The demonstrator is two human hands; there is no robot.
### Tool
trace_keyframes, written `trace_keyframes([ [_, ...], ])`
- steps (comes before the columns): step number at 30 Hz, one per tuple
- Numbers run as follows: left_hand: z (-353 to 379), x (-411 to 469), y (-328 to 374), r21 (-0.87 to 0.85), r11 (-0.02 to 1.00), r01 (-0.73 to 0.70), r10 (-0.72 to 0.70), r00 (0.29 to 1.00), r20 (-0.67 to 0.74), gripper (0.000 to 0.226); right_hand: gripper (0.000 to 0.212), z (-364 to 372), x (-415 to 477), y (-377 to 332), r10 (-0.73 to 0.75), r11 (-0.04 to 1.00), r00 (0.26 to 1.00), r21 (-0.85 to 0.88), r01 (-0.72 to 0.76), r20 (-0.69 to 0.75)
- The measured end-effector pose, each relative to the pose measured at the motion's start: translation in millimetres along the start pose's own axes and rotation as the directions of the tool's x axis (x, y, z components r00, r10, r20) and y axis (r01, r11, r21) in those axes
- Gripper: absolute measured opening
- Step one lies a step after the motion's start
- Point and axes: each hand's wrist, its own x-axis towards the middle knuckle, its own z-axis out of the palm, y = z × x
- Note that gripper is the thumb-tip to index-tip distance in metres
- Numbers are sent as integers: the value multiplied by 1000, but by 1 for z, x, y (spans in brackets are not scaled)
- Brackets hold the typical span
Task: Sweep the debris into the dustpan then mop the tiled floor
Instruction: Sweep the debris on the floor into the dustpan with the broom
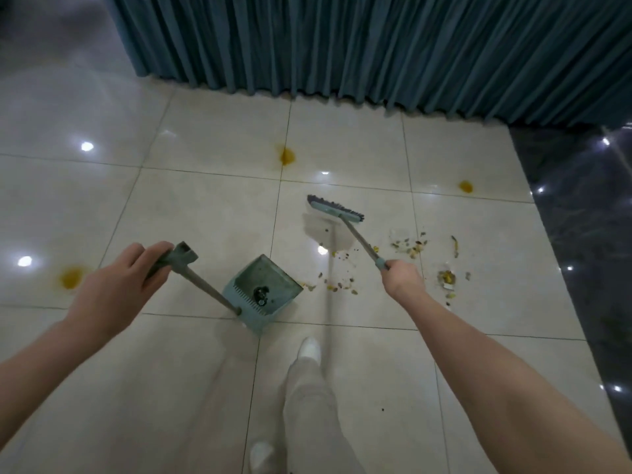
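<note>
Head view, looking down at both hands. Left hand (113, 285) is wrapped around the top grip of the dustpan handle (205, 285), holding the dustpan (263, 289) on the tiled floor (212, 206), mouth facing right toward the mess. Right hand (402, 278) is closed on the broom handle (359, 239); the broom head (335, 208) sits beyond the mess, toward the curtain (376, 46).

Debris (342, 285) lies scattered: one patch just beside the pan's lip, a second cluster (410, 246) further right, a third (446, 278) near the dark floor border (581, 234). The pan already holds some dark matter.

Risks, as judged:
- A fast stroke could flick crumbs past the pan's mouth or under the curtain hem.
- If the pan's lip lifts off the tile, fine debris would slide beneath it.
- The far-right cluster needs a longer reach; a single pull may smear it.

Surroundings: yellow stains (286, 155) mark the tiles at three spots; these look like mopping work, not sweeping. The person's feet (309, 350) stand just behind the pan, clear of the broom path. No mop is visible.
</note>
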Motion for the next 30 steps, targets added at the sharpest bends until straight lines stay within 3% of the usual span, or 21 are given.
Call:
trace_keyframes([
  [8,27,140,12,-2,999,-43,43,999,1,39,27,-11,100,-24,102,993,993,-61,-98,60],
  [13,41,175,0,-21,999,-39,39,999,-1,37,29,16,101,-31,160,987,978,-45,-156,132],
  [19,49,186,-33,-13,995,-102,102,995,24,36,31,50,46,-27,167,986,962,-38,-162,216],
  [30,37,175,-100,-97,934,-343,351,933,83,32,38,130,-128,-63,258,964,933,-3,-266,249],
])
